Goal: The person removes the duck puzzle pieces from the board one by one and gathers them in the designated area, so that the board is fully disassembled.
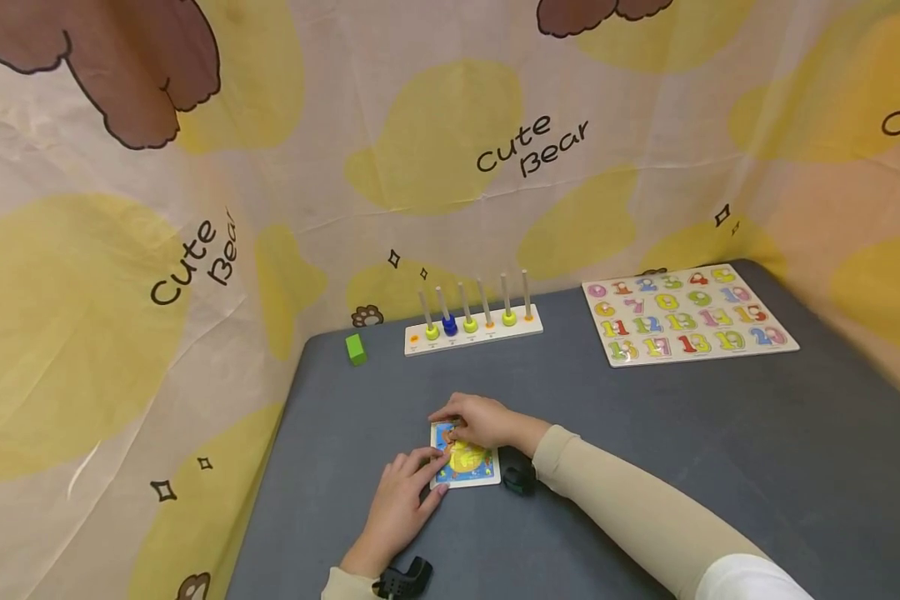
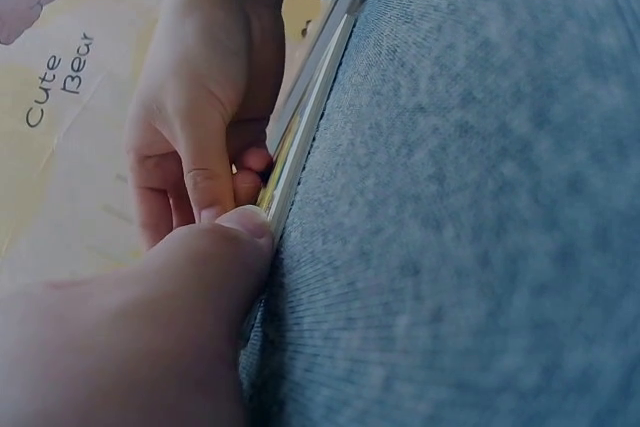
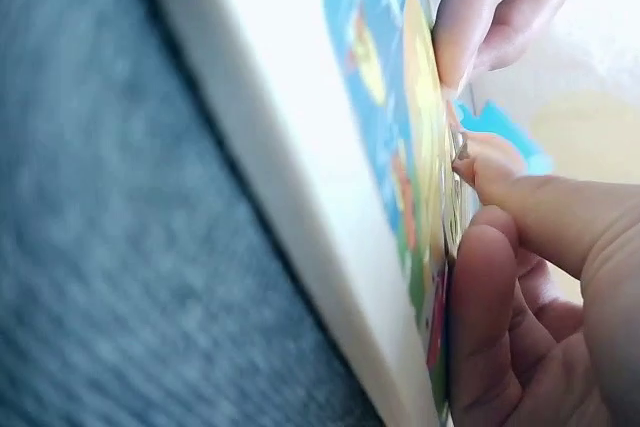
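A small picture puzzle, white-rimmed with a yellow and orange figure on blue, lies flat on the grey table. My left hand rests at its near left corner, its index fingertip on the picture and thumb along the rim. Over the far left part, my right hand bends its thumb and fingers down close on the picture. From the right wrist, a light-blue, jagged-edged puzzle piece shows behind my right thumb, which pinches it; the far side of the pinch is hidden.
At the back stands a white peg board with upright rods and yellow and blue rings. A green block lies left of it. A number puzzle board lies at the back right. A printed curtain borders the table.
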The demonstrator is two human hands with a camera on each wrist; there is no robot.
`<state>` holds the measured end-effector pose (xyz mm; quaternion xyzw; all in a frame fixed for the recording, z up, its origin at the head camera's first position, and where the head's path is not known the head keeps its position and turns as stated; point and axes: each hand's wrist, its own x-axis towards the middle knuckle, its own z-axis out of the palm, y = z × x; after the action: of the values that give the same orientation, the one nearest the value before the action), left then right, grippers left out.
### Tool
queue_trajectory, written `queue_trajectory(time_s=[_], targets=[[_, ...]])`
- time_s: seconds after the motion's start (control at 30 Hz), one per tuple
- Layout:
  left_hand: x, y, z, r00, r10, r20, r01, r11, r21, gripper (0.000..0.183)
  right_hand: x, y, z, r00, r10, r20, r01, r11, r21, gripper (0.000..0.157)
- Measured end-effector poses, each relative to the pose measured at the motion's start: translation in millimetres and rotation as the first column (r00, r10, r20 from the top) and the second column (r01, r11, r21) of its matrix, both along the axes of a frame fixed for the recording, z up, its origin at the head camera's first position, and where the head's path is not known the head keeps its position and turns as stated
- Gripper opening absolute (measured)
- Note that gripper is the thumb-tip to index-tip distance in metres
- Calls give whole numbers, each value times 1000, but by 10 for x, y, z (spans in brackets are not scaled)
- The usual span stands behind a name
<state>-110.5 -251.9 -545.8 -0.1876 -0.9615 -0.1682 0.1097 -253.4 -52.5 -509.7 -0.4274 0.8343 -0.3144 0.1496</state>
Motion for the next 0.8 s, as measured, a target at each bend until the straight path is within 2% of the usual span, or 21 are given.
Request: queue_trajectory(time_s=[0.23,0.37,0.53,0.6,0.67,0.73,0.8], targets=[[-29,5,-10,1000,-13,-12,13,1000,10,47,-12,32,27,1000,-4,14,3,999,43,8],[-34,8,-17,1000,-14,-7,14,1000,-1,48,1,57,55,996,-36,86,34,999,19,6],[-10,-7,-28,1000,2,-9,-2,1000,-7,49,16,101,97,980,-34,196,48,996,-70,7],[2,-14,-36,1000,9,-14,-9,1000,-8,50,15,159,126,981,-40,189,62,992,-109,7],[12,-17,-41,1000,13,-23,-13,1000,-18,51,5,256,159,987,-67,146,87,987,-136,7],[26,-21,-43,1000,14,-25,-15,1000,-25,53,-12,387,197,990,-104,99,118,983,-140,7],[61,-37,-36,999,25,-26,-26,999,-27,53,-27,527,217,987,-127,97,139,981,-133,8]])
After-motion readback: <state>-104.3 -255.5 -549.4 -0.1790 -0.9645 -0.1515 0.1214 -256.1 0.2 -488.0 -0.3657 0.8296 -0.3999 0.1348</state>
